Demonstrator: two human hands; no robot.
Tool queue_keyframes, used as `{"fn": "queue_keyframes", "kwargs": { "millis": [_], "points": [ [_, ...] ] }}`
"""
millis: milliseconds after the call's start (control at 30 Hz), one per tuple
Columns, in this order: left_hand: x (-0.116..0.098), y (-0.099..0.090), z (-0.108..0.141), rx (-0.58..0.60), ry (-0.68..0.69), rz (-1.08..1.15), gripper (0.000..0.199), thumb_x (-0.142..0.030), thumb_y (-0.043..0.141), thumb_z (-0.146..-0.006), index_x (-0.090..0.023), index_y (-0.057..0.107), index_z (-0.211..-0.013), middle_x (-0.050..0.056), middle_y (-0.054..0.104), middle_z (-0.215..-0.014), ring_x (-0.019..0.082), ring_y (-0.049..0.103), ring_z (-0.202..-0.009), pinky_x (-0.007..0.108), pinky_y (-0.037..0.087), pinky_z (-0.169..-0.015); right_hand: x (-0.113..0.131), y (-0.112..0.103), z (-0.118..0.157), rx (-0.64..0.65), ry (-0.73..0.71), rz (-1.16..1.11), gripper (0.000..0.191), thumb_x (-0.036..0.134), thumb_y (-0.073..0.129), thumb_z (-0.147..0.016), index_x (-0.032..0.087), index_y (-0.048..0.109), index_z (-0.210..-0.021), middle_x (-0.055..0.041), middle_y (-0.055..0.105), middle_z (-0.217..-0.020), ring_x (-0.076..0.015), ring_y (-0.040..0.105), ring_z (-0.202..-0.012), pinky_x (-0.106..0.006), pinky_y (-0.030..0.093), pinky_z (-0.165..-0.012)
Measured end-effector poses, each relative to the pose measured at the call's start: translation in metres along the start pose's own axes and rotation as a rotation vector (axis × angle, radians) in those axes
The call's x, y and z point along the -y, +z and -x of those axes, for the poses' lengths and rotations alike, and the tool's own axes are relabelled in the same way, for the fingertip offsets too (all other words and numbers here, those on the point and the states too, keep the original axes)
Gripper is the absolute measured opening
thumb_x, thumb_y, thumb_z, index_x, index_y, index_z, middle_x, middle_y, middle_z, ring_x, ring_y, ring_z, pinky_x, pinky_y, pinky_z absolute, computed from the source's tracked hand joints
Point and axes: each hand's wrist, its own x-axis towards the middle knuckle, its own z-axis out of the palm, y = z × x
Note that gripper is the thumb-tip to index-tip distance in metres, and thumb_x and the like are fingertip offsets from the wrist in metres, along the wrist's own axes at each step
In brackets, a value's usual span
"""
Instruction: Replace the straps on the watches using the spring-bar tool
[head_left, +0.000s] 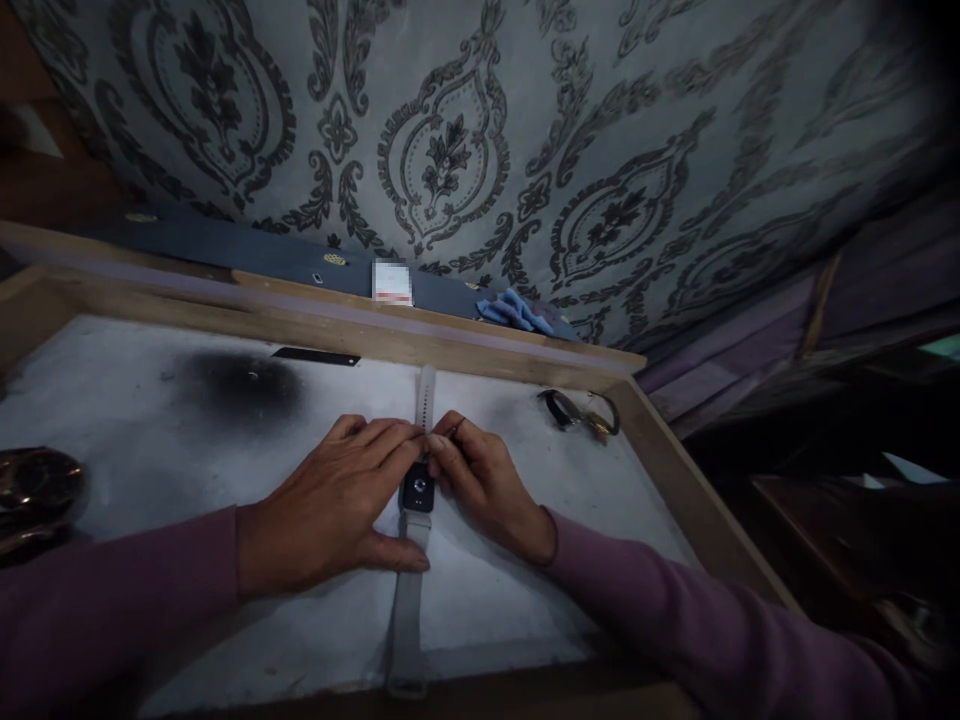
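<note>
A smartwatch (418, 488) lies back side up on the white surface, its light grey strap stretched toward and away from me. My left hand (341, 500) rests over its left side, the thumb on the near strap (407, 625) and the fingertips at the joint with the far strap (425, 395). At that same joint, from the right, my right hand (480, 470) has thumb and index finger pinched together. Whatever sits between those fingertips is too small to make out.
A wooden rim (667, 470) surrounds the white surface. A black blade-like strip (316, 356) lies at the back, a dark-strapped watch (570, 412) at the back right, and a dark shiny object (41, 485) at the left. Blue cloth (517, 310) sits beyond the rim.
</note>
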Motion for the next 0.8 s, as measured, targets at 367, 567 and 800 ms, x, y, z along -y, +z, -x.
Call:
{"fn": "queue_keyframes", "kwargs": {
  "millis": [367,567,800],
  "points": [
    [0.0010,0.0025,0.0005,-0.033,-0.005,0.041,0.067,-0.064,0.066,-0.076,-0.017,0.049,-0.121,0.015,0.057,-0.130,0.032,0.051,-0.122,0.047,0.035,-0.098,-0.0015,-0.0001,0.0005,0.005,0.004,-0.050,0.028,0.037,0.046,-0.098,0.019,0.048,-0.078,0.0055,0.048,-0.058,-0.0068,0.043,-0.045,-0.019,0.036,-0.045],
    [0.0018,0.0020,0.0000,-0.011,-0.012,0.031,0.068,-0.065,0.065,-0.076,-0.017,0.049,-0.122,0.015,0.056,-0.131,0.032,0.051,-0.121,0.047,0.036,-0.098,-0.0006,-0.0008,-0.0002,0.009,-0.020,-0.029,0.025,0.034,0.045,-0.099,0.019,0.048,-0.079,0.0054,0.049,-0.059,-0.0072,0.044,-0.045,-0.020,0.037,-0.045],
    [0.0016,0.0034,0.0013,-0.044,-0.009,0.052,0.063,-0.065,0.060,-0.080,-0.018,0.050,-0.122,0.014,0.057,-0.130,0.032,0.049,-0.123,0.047,0.036,-0.098,0.0001,-0.0002,0.0014,-0.001,-0.117,0.092,0.021,0.027,0.044,-0.099,0.020,0.049,-0.081,0.0036,0.050,-0.064,-0.0084,0.046,-0.051,-0.021,0.041,-0.050]
  ]
}}
